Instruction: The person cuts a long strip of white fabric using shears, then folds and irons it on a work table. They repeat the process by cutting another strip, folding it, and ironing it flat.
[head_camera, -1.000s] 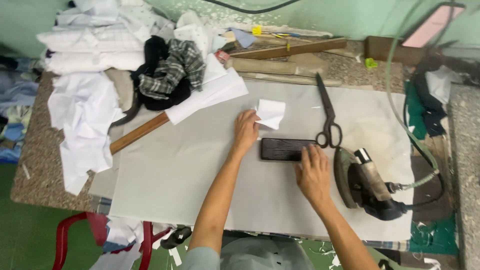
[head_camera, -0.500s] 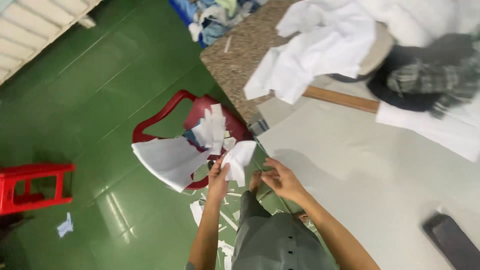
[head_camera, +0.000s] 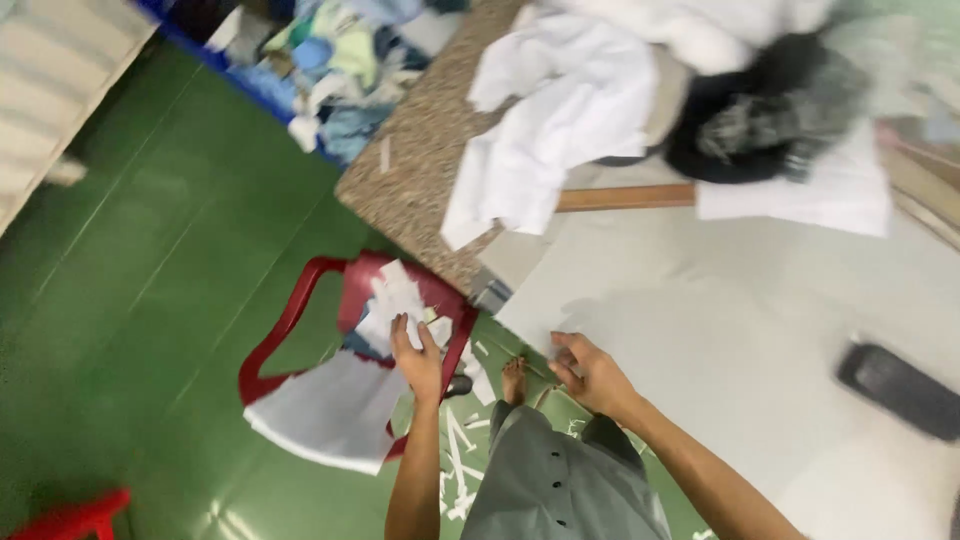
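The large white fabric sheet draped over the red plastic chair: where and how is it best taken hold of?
Probably by the free lower edge of the large white fabric sheet, which hangs past the seat of the red plastic chair. Come from the open floor side with a fingers-and-thumb pinch. The left hand is over the small white fabric scraps higher on the seat, so the hanging edge is the unobstructed part.
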